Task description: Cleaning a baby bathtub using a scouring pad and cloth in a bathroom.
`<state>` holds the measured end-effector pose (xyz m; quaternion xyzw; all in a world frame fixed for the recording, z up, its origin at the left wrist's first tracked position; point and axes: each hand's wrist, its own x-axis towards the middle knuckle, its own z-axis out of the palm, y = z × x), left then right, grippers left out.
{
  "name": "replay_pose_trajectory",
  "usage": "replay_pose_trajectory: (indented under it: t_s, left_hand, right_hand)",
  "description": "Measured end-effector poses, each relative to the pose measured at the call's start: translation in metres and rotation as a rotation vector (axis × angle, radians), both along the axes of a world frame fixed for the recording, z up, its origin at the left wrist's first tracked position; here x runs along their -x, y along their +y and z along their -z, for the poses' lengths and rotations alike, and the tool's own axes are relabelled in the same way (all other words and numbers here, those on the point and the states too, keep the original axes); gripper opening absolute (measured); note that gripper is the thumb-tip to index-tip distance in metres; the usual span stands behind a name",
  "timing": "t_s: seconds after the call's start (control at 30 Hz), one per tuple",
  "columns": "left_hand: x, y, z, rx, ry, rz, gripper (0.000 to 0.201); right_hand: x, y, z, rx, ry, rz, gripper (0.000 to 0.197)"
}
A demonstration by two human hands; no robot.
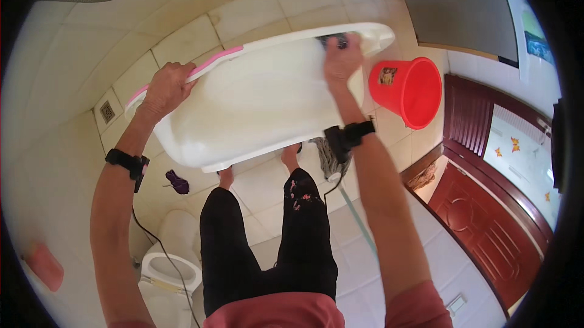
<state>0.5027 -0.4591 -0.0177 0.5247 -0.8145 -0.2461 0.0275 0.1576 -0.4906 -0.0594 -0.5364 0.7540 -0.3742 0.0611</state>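
Note:
A large white plastic tub (255, 103) with a pink rim strip is tilted up on its side in front of me, above my bare feet. My left hand (165, 88) grips its pink-edged rim at the left. My right hand (342, 57) presses a dark scrubbing pad (334, 40) against the inner wall near the tub's far right end. Both wrists wear black bands.
A red bucket (410, 91) stands on the tiled floor at the right. A mop head (331, 155) lies under the tub. A purple cloth (177, 182) and a floor drain (107, 111) are at the left. A white toilet (167, 267) is at lower left, a red-brown door (486, 224) at the right.

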Motion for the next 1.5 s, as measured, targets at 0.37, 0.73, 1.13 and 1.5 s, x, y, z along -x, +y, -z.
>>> replay_pose_trajectory:
  t_s: [0.37,0.73,1.13,1.5]
  left_hand:
    - [-0.029,0.021,0.001,-0.056,-0.015,-0.045,0.025]
    - [0.066,-0.017,-0.021,-0.544,0.334,-0.182,0.025]
    - [0.113,-0.038,0.001,-0.385,0.195,-0.102,0.034]
    - [0.120,-0.033,-0.004,-0.349,0.049,-0.224,0.029]
  right_hand:
    - [-0.091,0.039,-0.011,-0.174,0.027,-0.397,0.025]
    - [-0.089,0.066,-0.043,-0.159,-0.088,-0.464,0.020]
    - [0.085,0.004,0.031,-0.285,-0.264,0.227,0.024]
    - [0.120,0.020,0.053,-0.321,-0.356,0.038,0.019]
